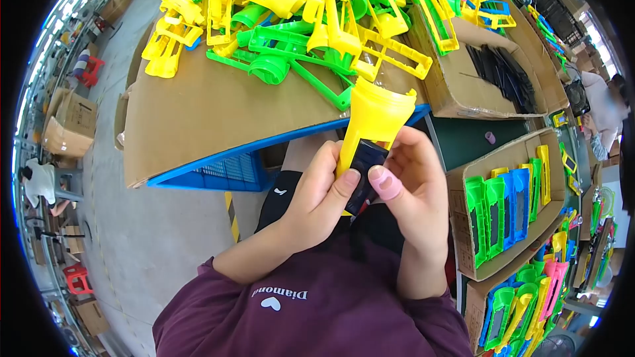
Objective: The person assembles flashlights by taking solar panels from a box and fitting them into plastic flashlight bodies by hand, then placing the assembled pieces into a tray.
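Note:
My left hand (317, 188) grips the left side of a yellow plastic housing (378, 114), its wide round end pointing up and away from me. On the other side, my right hand (413, 188) holds the same housing, with a pink band around its thumb. A black part (366, 166) sits in the narrow section of the housing, and both thumbs rest on it. Just beyond my hands, a green frame (321, 82) and a yellow frame (397, 56) lie at the near edge of a heap of similar pieces.
Cardboard (192, 109) covers the table under the heap. At the right are a box of black parts (506, 76), a box of green, blue and yellow housings (503, 205), and another filled box below. Two people (605, 112) (41, 182) are in the background.

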A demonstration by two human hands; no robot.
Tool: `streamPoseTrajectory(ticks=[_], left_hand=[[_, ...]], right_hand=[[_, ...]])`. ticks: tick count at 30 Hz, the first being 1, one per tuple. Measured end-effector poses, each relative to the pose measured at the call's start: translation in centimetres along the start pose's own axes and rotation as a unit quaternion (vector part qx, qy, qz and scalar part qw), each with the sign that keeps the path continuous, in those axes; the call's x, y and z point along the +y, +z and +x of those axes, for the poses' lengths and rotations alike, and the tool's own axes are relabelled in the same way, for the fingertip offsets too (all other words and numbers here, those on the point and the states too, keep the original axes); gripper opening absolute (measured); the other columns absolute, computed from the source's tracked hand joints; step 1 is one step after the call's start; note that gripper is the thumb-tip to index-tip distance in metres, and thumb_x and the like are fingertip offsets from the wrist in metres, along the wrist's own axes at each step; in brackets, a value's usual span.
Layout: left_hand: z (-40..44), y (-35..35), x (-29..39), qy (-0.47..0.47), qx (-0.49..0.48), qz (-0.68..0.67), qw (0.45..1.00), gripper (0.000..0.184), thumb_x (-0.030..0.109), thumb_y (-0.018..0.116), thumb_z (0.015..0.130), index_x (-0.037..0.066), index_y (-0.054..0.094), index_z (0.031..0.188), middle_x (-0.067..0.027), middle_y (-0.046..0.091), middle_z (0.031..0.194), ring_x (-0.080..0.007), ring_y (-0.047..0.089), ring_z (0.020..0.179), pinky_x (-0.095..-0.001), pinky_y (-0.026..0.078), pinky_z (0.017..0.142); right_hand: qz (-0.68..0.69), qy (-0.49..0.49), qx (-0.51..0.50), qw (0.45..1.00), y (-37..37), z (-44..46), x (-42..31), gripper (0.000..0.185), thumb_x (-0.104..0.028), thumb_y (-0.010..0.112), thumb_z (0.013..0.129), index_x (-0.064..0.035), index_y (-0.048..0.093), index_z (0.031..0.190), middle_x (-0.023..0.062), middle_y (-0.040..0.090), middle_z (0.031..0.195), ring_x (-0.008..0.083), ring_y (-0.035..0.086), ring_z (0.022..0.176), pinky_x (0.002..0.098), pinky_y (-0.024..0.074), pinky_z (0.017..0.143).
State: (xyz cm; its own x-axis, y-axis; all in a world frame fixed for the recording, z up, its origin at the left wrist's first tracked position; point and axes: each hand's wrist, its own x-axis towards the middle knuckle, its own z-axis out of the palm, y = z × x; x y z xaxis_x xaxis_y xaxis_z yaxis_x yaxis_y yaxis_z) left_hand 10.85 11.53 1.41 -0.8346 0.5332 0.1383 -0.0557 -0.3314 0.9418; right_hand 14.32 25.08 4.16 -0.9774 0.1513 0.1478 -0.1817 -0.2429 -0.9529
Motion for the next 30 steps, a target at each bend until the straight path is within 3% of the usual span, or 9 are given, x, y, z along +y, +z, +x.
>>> streamPoseTrajectory(ticks=[7,10,14,23,27,29,30], left_hand=[[0.1,-1.8,0.9,-0.081,-0.045,-0.055,0.994,0.026,0.009,0.06,0.088,0.001,0.048,0.11,-0.0037,0.056,0.102,-0.0103,0.054,0.097,-0.0256,0.043,0.087],[0.0,-2.2,0.4,-0.102,-0.041,-0.098,0.989,0.025,0.009,0.061,0.087,0.002,0.05,0.108,-0.003,0.057,0.101,-0.0105,0.055,0.096,-0.0261,0.044,0.087],[0.1,-2.0,0.4,-0.099,-0.004,-0.084,0.992,0.023,0.004,0.058,0.087,0.0,0.049,0.108,-0.0046,0.057,0.099,-0.0096,0.055,0.094,-0.0248,0.045,0.085],[0.4,-0.9,-0.8,-0.031,0.054,0.005,0.998,0.021,0.003,0.055,0.089,-0.001,0.048,0.108,-0.0046,0.055,0.097,-0.0084,0.054,0.09,-0.0226,0.044,0.083],[0.8,-1.7,-0.3,-0.048,0.045,-0.014,0.998,0.02,0.008,0.056,0.09,0.0,0.05,0.108,-0.0037,0.056,0.096,-0.0072,0.054,0.086,-0.0219,0.045,0.078],[0.9,-1.9,0.0,-0.043,0.073,-0.029,0.996,0.022,0.009,0.057,0.09,-0.001,0.051,0.108,-0.0044,0.057,0.097,-0.0073,0.055,0.087,-0.0221,0.045,0.077],[0.9,-2.2,0.0,-0.045,0.076,-0.021,0.996,0.025,0.01,0.058,0.089,-0.001,0.05,0.11,-0.0053,0.058,0.099,-0.0079,0.056,0.089,-0.0225,0.045,0.079]], right_hand=[[0.048,0.076,-0.022,0.996,-0.4,-0.3,-0.5,0.038,-0.01,0.067,0.082,0.0001,0.044,0.111,0.0072,0.056,0.104,0.0137,0.055,0.097,0.0265,0.0434,0.086],[0.056,0.057,-0.028,0.996,-0.1,-0.1,-0.1,0.029,-0.005,0.065,0.084,-0.001,0.043,0.102,0.006,0.057,0.097,0.0096,0.056,0.09,0.0244,0.0463,0.08],[-0.051,0.018,0.017,0.998,0.1,0.2,1.1,0.024,-0.005,0.066,0.083,-0.0019,0.045,0.095,0.0022,0.055,0.086,0.0057,0.051,0.077,0.0213,0.0447,0.072],[-0.161,-0.057,0.048,0.984,0.3,0.8,2.2,0.026,-0.008,0.06,0.087,0.0019,0.048,0.108,0.0039,0.057,0.09,0.0076,0.054,0.08,0.0218,0.0456,0.072],[0.01,0.047,0.008,0.999,-0.1,1.2,1.6,0.037,-0.011,0.057,0.09,0.0025,0.043,0.122,0.0066,0.057,0.104,0.0102,0.055,0.093,0.0233,0.0457,0.08],[0.034,0.066,-0.064,0.995,-0.6,0.9,2.5,0.041,-0.011,0.058,0.089,0.0015,0.042,0.124,0.0069,0.056,0.107,0.0106,0.054,0.097,0.0247,0.0457,0.083],[0.043,0.12,-0.113,0.985,-1.1,0.5,3.0,0.04,-0.009,0.06,0.087,0.0008,0.043,0.123,0.0057,0.056,0.105,0.0103,0.055,0.096,0.0259,0.0456,0.085]])
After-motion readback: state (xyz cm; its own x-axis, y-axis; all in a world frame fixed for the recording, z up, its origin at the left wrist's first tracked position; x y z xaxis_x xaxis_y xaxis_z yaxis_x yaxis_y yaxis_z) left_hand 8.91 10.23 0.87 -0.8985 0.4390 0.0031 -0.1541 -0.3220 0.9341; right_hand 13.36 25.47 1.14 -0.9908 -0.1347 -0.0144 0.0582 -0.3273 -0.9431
